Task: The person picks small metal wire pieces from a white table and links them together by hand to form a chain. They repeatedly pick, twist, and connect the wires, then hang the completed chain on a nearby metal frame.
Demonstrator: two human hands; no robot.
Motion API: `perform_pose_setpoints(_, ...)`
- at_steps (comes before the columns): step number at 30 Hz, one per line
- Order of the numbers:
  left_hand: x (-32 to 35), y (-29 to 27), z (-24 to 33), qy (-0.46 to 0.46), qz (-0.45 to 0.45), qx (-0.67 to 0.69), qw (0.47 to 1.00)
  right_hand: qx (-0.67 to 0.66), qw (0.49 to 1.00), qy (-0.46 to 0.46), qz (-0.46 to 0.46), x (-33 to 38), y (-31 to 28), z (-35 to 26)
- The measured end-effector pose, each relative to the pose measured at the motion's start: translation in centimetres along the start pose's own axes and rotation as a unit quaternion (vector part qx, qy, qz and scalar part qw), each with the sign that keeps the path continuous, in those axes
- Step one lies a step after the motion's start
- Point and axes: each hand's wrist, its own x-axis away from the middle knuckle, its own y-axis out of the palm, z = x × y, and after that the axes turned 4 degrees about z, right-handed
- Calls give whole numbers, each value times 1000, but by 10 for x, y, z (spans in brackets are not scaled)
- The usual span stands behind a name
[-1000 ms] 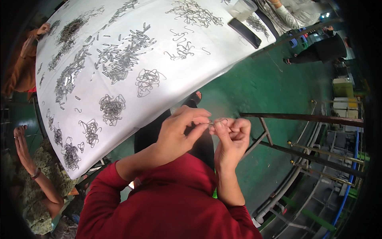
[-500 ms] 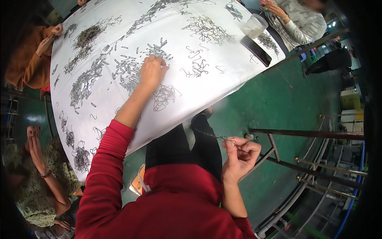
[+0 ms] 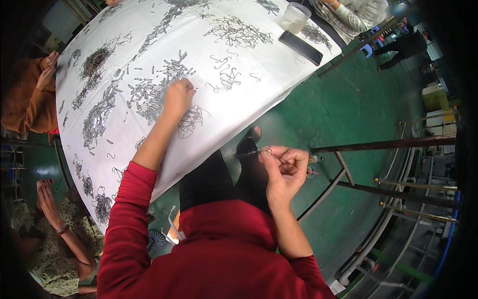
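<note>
My left hand (image 3: 178, 99) is over the white-covered table (image 3: 239, 107), at the right edge of a pile of small narrow metal pieces (image 3: 147, 97). Its thumb and fingers are pinched together; a tiny grey bit shows at the tips, too small to name. Just below that hand lies a tangle of bent wire hooks (image 3: 191, 122). Over my lap, off the table, my right hand (image 3: 285, 172) pinches a thin bent wire hook (image 3: 268, 151). A dark, twisted, spiky strand (image 3: 245, 153) stretches left from those fingertips; how it joins the hook is unclear.
More wire hooks (image 3: 239, 32) are heaped farther back, with loose ones (image 3: 226, 74) nearer. A black phone (image 3: 300, 48) and a clear plastic tub (image 3: 296, 19) stand at the far right. Co-workers sit around the table. A brown metal bar (image 3: 388, 143) runs along my right.
The view has shifted, so the table sits farther left. My left hand has drawn back slightly from the metal pieces, toward me. My right hand has come nearer the table, still pinching the hook.
</note>
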Motion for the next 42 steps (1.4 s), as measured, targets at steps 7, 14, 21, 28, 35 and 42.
perform_pose_setpoints(7,-2,-10,16,-22,-108,-56,992,-7,999,-24,-32,-4,1,5)
perform_pose_setpoints(14,56,-65,113,-19,-206,414,887,28,999,-26,-38,-3,2,2)
perform_pose_setpoints(21,91,-93,164,13,-222,440,870,63,995,-49,-56,-1,6,-3)
perform_pose_setpoints(28,92,-89,164,-21,-203,427,881,91,992,-68,-56,1,4,0)
perform_pose_setpoints(35,93,-90,163,75,-188,389,899,72,992,-72,-80,3,-3,6)
perform_pose_setpoints(42,93,-86,154,114,-178,411,887,189,970,-88,-125,-38,-16,25)
